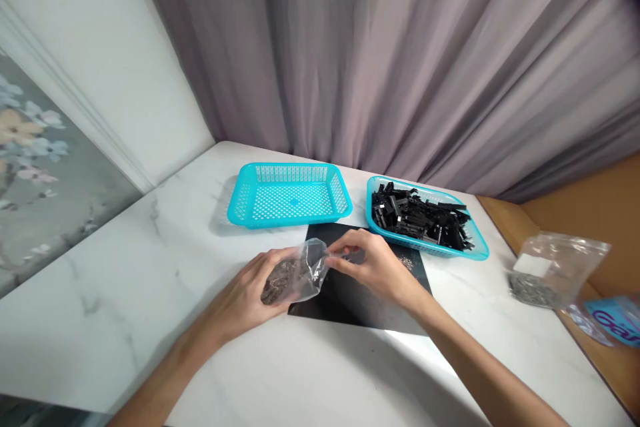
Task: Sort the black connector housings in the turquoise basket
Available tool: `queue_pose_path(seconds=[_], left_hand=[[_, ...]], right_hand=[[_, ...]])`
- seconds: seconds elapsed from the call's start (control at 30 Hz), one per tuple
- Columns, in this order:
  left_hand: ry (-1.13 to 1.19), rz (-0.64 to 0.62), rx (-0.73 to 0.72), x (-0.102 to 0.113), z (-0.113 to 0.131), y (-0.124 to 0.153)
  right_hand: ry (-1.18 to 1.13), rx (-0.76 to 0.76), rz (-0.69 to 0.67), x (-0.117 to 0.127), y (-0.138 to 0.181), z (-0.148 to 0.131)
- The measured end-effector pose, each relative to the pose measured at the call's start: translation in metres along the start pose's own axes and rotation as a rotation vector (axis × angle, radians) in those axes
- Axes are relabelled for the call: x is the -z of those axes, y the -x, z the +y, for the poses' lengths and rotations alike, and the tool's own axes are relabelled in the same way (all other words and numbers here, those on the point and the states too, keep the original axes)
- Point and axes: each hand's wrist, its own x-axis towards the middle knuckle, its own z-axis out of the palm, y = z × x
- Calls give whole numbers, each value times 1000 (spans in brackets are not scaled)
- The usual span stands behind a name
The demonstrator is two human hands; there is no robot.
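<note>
My left hand [255, 287] is wrapped round a clear plastic bag [311, 273] of small brownish metal pieces, too fine to name. The bag's mouth faces right, over the left part of a black mat [340, 303]. With thumb and forefinger, my right hand [367, 263] pinches the edge of that mouth. Behind my right hand, a small heap of shiny metal bits [406, 263] lies on the mat, partly hidden by the hand.
A turquoise basket [290, 221] with nothing in it stands behind the mat. To its right, another turquoise basket [477, 252] holds many black plastic parts [420, 217]. A second clear bag of grey metal pieces [537, 283] lies at the table's right edge, by a blue-labelled package [613, 320].
</note>
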Motion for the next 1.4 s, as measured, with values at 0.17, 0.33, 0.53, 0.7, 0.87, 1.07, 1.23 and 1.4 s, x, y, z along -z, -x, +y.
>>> queue_pose_path(seconds=[0.17,0.33,0.53,0.7,0.87,1.07,1.23,1.4], left_hand=[[14,11,36,0,-2,-2],[21,20,42,-2,-5,-1],[6,8,74,-2,-5,-1],[42,7,145,0,-4,-1],[98,26,239,6,-9,-2],[112,35,180,13,-11,-6],[133,14,199,16,-7,-5],[94,-19,216,20,-6,-4]], right_hand=[[28,32,87,2,-4,-20],[-26,54,160,8,-6,-30],[-12,96,154,17,-6,-25],[184,81,268,25,5,5],[330,167,69,9,22,53],[466,283,-115,-26,15,72],[558,350,-196,-30,22,71],[571,335,-187,-20,45,76]])
